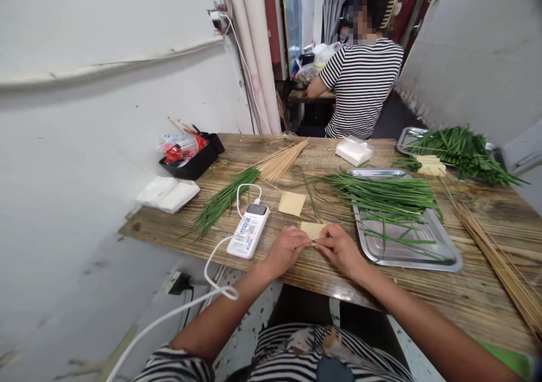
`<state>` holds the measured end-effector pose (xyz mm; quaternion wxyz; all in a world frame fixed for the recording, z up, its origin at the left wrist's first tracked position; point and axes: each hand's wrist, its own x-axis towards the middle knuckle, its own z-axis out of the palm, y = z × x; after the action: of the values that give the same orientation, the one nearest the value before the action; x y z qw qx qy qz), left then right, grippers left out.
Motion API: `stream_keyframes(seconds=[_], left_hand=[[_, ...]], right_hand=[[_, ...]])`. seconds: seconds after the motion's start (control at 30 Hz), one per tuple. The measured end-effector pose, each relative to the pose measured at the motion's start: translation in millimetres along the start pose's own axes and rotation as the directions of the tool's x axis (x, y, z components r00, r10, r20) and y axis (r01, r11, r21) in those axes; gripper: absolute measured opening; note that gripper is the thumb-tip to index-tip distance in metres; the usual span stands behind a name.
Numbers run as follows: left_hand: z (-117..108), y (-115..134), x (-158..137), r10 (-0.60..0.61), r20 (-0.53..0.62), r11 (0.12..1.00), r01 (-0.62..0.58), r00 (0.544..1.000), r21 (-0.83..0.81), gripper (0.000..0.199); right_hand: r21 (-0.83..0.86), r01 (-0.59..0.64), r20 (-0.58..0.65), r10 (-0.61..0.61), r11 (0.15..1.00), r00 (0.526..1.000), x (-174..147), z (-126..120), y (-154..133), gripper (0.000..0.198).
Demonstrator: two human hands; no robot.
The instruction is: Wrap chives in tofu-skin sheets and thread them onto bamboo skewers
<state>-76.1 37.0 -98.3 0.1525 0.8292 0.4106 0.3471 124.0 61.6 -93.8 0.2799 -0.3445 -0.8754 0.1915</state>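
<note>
A small pale-yellow sheet, like a tofu skin, lies on the wooden table between my hands. My left hand pinches its near edge from the left, and my right hand pinches the same edge from the right. A bit of green shows at the fingertips, where the edge looks folded or rolled; the fingers partly hide it. Just beyond lies a second pale-yellow square, flat on the wood. To the right, long green chives lie across a metal tray.
A white power bank with a cable sits left of my hands, beside more chives and fanned bamboo skewers. Further skewers, a white box, rolled pieces and a black bin stand around. A person sits beyond the table.
</note>
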Motion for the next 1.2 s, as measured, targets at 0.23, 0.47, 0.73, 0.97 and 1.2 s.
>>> stream_keyframes(seconds=[0.23, 0.47, 0.73, 0.97, 1.2], left_hand=[[-5, 9, -2, -0.01, 0.012, 0.999, 0.01, 1.0, 0.033, 0.02], [-5, 18, -5, 0.012, -0.014, 0.974, -0.009, 1.0, 0.225, 0.019], [0, 16, -2, -0.06, 0.024, 0.989, 0.056, 0.998, 0.136, 0.024], [-3, 16, 0, -0.111, 0.064, 0.991, 0.105, 0.992, 0.081, 0.021], [-4, 16, 3, -0.126, 0.075, 0.992, 0.125, 0.989, 0.018, 0.02]], right_hand=[[0.182, -0.143, 0.094, 0.127, 0.973, 0.987, 5, -5, -2, 0.013], [0.245, -0.151, 0.117, 0.125, 0.958, 0.985, 12, -5, 0, 0.013], [0.201, -0.103, 0.099, 0.084, 0.974, 0.992, 9, -10, 1, 0.01], [-0.327, 0.163, -0.019, -0.179, 0.931, 0.984, -26, -13, -24, 0.023], [-0.517, 0.244, 0.063, -0.248, 0.821, 0.967, -24, 1, -27, 0.025]])
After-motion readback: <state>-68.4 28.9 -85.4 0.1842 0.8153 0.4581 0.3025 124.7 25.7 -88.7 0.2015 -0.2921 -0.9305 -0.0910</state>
